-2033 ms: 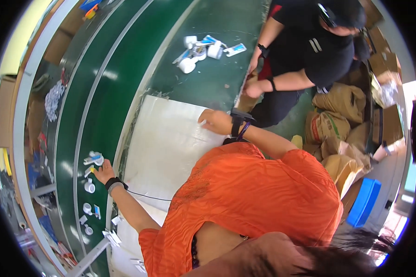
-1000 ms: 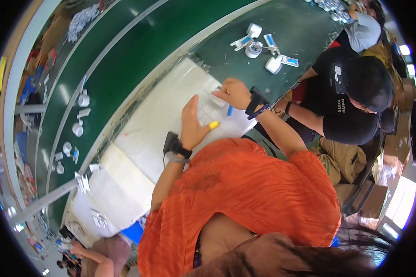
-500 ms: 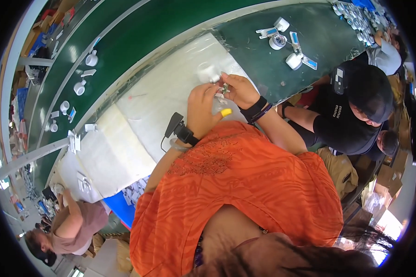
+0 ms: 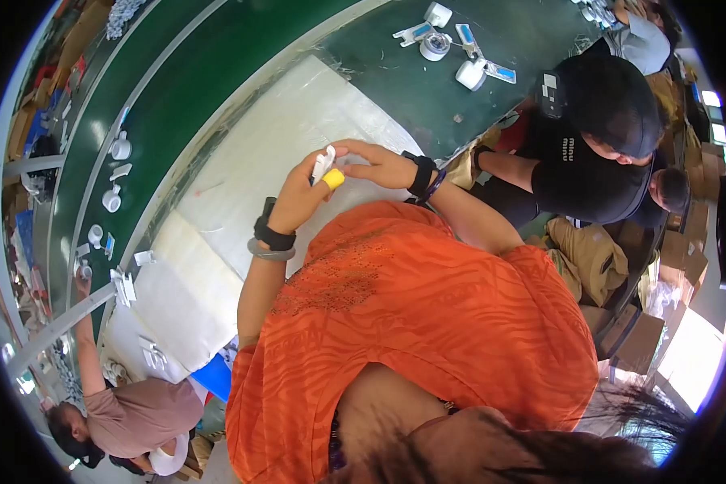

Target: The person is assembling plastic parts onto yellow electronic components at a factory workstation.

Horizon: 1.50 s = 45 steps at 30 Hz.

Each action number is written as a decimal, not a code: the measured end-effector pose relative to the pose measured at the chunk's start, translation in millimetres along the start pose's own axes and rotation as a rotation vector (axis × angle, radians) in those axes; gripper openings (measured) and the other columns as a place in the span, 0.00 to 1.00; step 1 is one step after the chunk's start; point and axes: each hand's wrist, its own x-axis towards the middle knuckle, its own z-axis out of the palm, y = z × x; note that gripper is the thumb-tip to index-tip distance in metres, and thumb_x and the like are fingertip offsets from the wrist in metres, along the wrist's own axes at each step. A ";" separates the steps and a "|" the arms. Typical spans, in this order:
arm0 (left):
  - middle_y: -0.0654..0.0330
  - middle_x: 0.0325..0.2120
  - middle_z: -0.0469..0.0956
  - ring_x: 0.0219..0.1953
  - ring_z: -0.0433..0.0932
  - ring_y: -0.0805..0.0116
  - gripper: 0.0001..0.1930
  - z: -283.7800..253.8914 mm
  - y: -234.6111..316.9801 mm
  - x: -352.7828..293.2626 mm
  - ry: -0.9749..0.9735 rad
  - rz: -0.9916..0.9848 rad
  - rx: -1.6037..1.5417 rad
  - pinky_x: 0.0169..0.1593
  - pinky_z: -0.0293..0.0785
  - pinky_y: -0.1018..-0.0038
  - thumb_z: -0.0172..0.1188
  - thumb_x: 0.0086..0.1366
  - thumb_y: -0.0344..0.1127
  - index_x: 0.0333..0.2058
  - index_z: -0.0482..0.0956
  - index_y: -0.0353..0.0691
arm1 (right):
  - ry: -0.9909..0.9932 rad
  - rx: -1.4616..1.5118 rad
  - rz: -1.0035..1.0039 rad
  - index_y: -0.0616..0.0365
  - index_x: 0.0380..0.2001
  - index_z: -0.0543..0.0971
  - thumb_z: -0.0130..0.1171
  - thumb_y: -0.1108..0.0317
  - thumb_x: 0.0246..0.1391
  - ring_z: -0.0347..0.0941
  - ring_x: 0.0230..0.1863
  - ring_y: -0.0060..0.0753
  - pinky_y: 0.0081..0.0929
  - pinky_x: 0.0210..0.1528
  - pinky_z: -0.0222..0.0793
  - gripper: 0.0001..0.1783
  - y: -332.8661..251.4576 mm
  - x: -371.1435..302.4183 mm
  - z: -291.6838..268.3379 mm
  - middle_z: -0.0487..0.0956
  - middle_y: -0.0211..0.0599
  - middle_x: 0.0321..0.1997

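A small white plastic part (image 4: 322, 165) sits between my two hands above the pale work mat (image 4: 242, 153). My left hand (image 4: 297, 198) is closed round it, its thumb wearing a yellow finger cover (image 4: 333, 179). From the other side my right hand (image 4: 379, 167) reaches in, bent fingers pinched at the part's right edge. My fingers hide much of the part, and its exact kind does not show. Black bands circle both wrists.
White round-headed units (image 4: 470, 74) with blue-faced pieces lie on the green table at the far right. More white units (image 4: 121, 147) stand along the green conveyor (image 4: 173, 68). A co-worker in black (image 4: 597, 181) sits at right; another person (image 4: 141, 411) reaches across at lower left.
Both hands have shifted left and slightly down, and my left hand has turned. The round white piece and small green board seen at my fingers earlier no longer show. The lower-left person's arm now stretches toward the conveyor.
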 end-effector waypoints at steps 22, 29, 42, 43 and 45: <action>0.61 0.32 0.75 0.20 0.72 0.79 0.22 -5.7 42.9 -29.7 -0.029 -0.045 0.201 0.23 0.69 0.81 0.60 0.60 0.32 0.53 0.69 0.39 | -0.518 0.183 0.337 0.67 0.44 0.78 0.55 0.69 0.62 0.76 0.32 0.22 0.20 0.37 0.72 0.13 -44.2 0.3 -19.2 0.81 0.34 0.33; 0.60 0.36 0.73 0.24 0.72 0.77 0.20 0.3 -2.4 -17.9 0.209 0.297 0.367 0.27 0.72 0.80 0.52 0.67 0.35 0.56 0.67 0.38 | 0.136 -0.906 -0.342 0.56 0.30 0.80 0.61 0.61 0.53 0.73 0.26 0.39 0.31 0.44 0.70 0.10 -36.9 2.6 5.9 0.75 0.34 0.19; 0.59 0.35 0.75 0.24 0.72 0.76 0.18 0.7 16.9 -31.0 0.165 0.249 0.096 0.29 0.72 0.79 0.40 0.75 0.38 0.57 0.66 0.37 | -0.407 0.089 0.391 0.65 0.40 0.80 0.58 0.67 0.60 0.74 0.29 0.22 0.21 0.35 0.70 0.11 -58.0 14.0 -14.2 0.78 0.31 0.27; 0.59 0.35 0.75 0.24 0.72 0.76 0.18 1.6 14.5 -29.9 0.168 0.249 0.095 0.29 0.72 0.79 0.40 0.75 0.38 0.57 0.66 0.37 | -0.411 0.089 0.392 0.65 0.40 0.80 0.58 0.67 0.60 0.74 0.29 0.22 0.21 0.35 0.70 0.11 -60.4 13.3 -8.6 0.78 0.31 0.27; 0.59 0.35 0.75 0.24 0.73 0.76 0.17 3.5 9.8 -27.6 0.244 0.246 0.042 0.28 0.73 0.79 0.41 0.74 0.38 0.57 0.66 0.38 | 0.011 -0.691 0.192 0.63 0.37 0.81 0.64 0.72 0.53 0.76 0.28 0.27 0.23 0.31 0.71 0.09 -72.2 12.0 8.8 0.78 0.35 0.26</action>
